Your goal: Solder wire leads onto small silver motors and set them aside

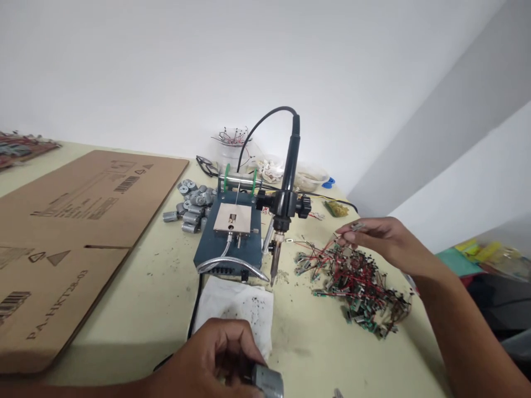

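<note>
At nine o'clock from the view's centre, loose motors lie heaped beside the blue soldering stand. At seven, the left hand curls around a single motor near the bottom edge. The soldering iron leans slightly at one, tip down. Between four and five lies the tangle of wired boards; just above, the right hand, well apart from the left, pinches a small board. The step in hand looks like picking out one board; the next move probably calls for drawing it clear without snagging neighbouring wires.
</note>
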`<control>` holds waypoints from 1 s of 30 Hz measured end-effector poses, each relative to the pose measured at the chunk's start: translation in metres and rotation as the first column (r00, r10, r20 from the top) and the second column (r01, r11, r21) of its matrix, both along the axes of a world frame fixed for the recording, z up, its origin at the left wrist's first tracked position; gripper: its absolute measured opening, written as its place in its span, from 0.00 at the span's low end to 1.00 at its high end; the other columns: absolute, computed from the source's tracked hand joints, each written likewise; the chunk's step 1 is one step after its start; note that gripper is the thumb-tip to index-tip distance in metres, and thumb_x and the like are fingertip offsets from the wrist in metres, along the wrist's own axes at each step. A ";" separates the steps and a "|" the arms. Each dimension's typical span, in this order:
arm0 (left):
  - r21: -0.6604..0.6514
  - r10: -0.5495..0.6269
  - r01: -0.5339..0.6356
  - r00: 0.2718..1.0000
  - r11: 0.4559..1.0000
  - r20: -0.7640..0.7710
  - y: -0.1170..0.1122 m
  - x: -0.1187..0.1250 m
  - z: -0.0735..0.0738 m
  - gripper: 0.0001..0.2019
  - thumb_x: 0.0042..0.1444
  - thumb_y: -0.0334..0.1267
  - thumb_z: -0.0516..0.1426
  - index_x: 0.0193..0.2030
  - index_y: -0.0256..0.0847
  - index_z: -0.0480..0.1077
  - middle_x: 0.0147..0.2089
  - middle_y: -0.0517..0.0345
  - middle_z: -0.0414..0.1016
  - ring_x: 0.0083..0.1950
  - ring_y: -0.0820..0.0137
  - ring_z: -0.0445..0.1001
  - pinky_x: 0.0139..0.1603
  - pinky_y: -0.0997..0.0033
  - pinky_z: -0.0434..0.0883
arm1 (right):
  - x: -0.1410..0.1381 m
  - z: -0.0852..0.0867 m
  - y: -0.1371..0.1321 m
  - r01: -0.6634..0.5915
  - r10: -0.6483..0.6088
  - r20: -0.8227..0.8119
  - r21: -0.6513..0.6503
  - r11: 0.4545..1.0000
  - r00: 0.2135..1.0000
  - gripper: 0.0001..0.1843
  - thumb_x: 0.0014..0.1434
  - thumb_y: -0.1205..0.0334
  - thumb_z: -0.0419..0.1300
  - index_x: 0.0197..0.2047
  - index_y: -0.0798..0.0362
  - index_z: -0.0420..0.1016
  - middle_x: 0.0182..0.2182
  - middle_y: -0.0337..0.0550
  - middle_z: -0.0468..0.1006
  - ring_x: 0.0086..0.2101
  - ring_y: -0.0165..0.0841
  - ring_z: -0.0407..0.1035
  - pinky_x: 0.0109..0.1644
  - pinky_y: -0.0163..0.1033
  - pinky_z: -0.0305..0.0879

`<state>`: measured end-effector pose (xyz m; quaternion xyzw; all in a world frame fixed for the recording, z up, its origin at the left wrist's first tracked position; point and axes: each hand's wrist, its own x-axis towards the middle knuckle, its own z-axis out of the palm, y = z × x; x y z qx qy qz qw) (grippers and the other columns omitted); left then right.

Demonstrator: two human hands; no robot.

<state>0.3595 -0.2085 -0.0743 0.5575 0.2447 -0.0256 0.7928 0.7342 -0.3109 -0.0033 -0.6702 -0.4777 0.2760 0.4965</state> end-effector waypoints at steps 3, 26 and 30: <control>0.011 -0.021 0.020 1.000 1.000 0.022 0.001 0.000 -0.002 0.21 0.40 0.47 0.74 0.31 0.42 0.68 0.27 0.65 0.72 0.26 0.76 0.64 0.25 0.77 0.61 | -0.005 0.001 0.000 0.026 -0.026 0.012 0.050 0.998 1.000 0.11 0.60 0.48 0.72 0.42 0.44 0.87 0.30 0.41 0.84 0.28 0.35 0.75 0.33 0.44 0.75; 0.010 -0.063 0.062 0.998 0.998 0.030 0.004 -0.002 -0.008 0.27 0.41 0.58 0.74 0.32 0.43 0.66 0.28 0.65 0.71 0.28 0.75 0.63 0.31 0.72 0.57 | -0.012 0.008 -0.003 0.016 0.009 0.290 -0.083 0.996 0.957 0.14 0.59 0.48 0.71 0.44 0.45 0.81 0.29 0.41 0.81 0.29 0.36 0.73 0.31 0.44 0.69; -0.021 -0.072 0.073 0.997 0.997 0.031 0.004 -0.001 -0.009 0.26 0.41 0.55 0.75 0.32 0.42 0.67 0.28 0.66 0.70 0.28 0.75 0.63 0.30 0.73 0.58 | -0.017 0.000 0.005 -0.054 0.117 0.330 -0.192 0.980 0.937 0.10 0.59 0.50 0.71 0.38 0.46 0.81 0.30 0.40 0.80 0.30 0.35 0.70 0.32 0.42 0.66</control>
